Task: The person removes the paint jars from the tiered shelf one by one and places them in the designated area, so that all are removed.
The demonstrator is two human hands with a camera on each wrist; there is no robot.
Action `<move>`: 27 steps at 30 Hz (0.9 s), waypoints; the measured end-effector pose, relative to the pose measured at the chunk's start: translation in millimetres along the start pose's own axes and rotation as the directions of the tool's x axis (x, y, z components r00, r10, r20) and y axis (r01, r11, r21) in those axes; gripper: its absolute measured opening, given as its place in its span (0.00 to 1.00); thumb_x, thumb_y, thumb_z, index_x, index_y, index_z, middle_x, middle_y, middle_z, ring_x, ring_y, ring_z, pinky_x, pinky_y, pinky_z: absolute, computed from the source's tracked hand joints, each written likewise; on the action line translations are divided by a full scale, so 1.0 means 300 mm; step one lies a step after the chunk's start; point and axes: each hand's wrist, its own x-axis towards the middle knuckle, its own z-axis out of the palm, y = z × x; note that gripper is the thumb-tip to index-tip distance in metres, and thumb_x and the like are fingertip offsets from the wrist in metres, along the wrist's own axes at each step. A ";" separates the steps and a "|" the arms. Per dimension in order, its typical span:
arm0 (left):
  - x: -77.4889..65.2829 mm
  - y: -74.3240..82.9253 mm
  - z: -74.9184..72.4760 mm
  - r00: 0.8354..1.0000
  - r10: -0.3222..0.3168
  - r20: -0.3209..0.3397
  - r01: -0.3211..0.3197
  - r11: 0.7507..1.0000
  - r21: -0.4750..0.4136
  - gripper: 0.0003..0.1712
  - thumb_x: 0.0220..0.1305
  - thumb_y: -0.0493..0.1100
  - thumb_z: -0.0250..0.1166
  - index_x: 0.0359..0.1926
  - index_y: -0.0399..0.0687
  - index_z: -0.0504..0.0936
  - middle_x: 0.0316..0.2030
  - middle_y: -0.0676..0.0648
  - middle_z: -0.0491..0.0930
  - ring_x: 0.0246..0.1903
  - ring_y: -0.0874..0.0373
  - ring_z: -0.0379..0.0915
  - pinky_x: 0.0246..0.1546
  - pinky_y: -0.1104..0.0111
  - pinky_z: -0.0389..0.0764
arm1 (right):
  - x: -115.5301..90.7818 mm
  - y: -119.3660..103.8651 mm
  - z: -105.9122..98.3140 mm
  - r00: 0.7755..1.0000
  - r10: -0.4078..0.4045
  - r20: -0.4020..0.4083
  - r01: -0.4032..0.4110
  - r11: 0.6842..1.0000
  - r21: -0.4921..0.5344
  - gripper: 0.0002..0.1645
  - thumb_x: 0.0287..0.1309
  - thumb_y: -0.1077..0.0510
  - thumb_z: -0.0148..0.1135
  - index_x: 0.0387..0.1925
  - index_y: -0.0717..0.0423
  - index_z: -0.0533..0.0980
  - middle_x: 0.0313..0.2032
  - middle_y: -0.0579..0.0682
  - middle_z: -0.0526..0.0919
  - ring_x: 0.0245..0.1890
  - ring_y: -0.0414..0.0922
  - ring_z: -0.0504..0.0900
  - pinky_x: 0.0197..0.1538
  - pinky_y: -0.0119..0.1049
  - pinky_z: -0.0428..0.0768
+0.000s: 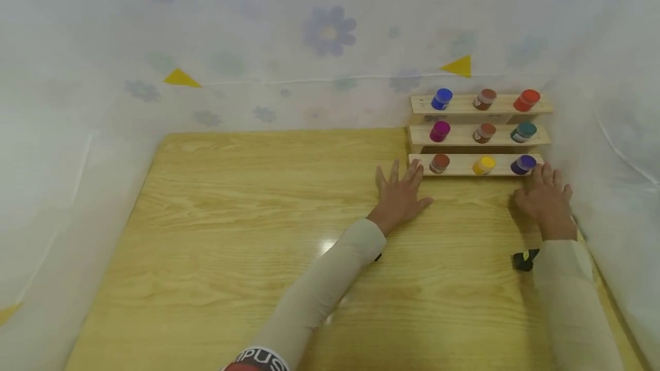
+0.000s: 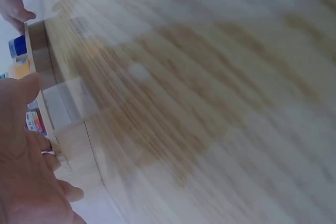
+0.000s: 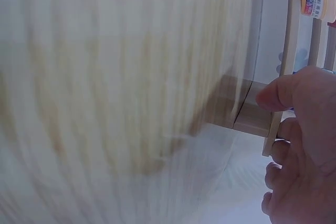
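Note:
A three-tier wooden rack point(image 1: 466, 169) holds small paint jars, three on each tier. On the bottom tier sit a brown jar point(image 1: 439, 164), a yellow jar point(image 1: 484, 165) and a dark blue jar point(image 1: 523, 164). My left hand point(image 1: 399, 198) has its fingers spread, with the fingertips at the left end of the bottom tier. At the other end my right hand point(image 1: 547, 199) reaches forward, its fingers against the tier's end beside the dark blue jar. In the right wrist view, the thumb of the right hand point(image 3: 310, 145) lies by the rack's front edge.
The wood-grain table point(image 1: 232, 233) stretches to the left of the rack. White flower-printed sheeting point(image 1: 258, 27) encloses the back and sides, close to the rack and right hand. Yellow triangles point(image 1: 459, 66) mark the back sheeting. A small black object point(image 1: 525, 260) shows beside the right wrist.

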 end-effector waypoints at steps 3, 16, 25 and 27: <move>0.004 0.005 0.000 1.000 0.006 -0.007 -0.006 1.000 -0.004 0.46 0.64 0.75 0.34 0.75 0.64 0.34 0.75 0.60 0.30 0.75 0.49 0.32 0.68 0.40 0.43 | -0.004 0.006 -0.002 1.000 0.003 -0.006 -0.003 1.000 -0.002 0.46 0.66 0.48 0.34 0.69 0.73 0.27 0.67 0.76 0.26 0.68 0.74 0.28 0.61 0.74 0.36; 0.005 -0.003 0.004 1.000 0.020 -0.018 -0.021 0.998 -0.057 0.45 0.65 0.74 0.38 0.75 0.64 0.36 0.75 0.60 0.32 0.75 0.47 0.32 0.68 0.39 0.43 | -0.004 0.000 -0.011 0.998 -0.028 -0.050 0.024 0.996 -0.084 0.46 0.66 0.50 0.39 0.69 0.77 0.34 0.67 0.79 0.37 0.67 0.76 0.37 0.61 0.73 0.42; 0.008 -0.005 0.000 1.000 0.016 -0.015 -0.017 0.998 -0.059 0.44 0.66 0.73 0.39 0.75 0.64 0.38 0.75 0.60 0.35 0.75 0.46 0.32 0.68 0.38 0.42 | 0.004 0.012 -0.016 0.997 -0.063 -0.046 0.061 0.997 -0.042 0.43 0.66 0.53 0.39 0.68 0.79 0.37 0.68 0.78 0.38 0.68 0.75 0.36 0.61 0.73 0.43; 0.007 -0.006 0.000 1.000 0.022 -0.018 -0.024 0.997 -0.079 0.44 0.66 0.72 0.40 0.75 0.63 0.39 0.75 0.59 0.36 0.75 0.45 0.32 0.67 0.38 0.41 | 0.000 0.013 -0.020 0.996 -0.076 -0.047 0.073 0.996 -0.052 0.42 0.67 0.53 0.39 0.68 0.79 0.37 0.67 0.79 0.39 0.68 0.75 0.37 0.61 0.73 0.43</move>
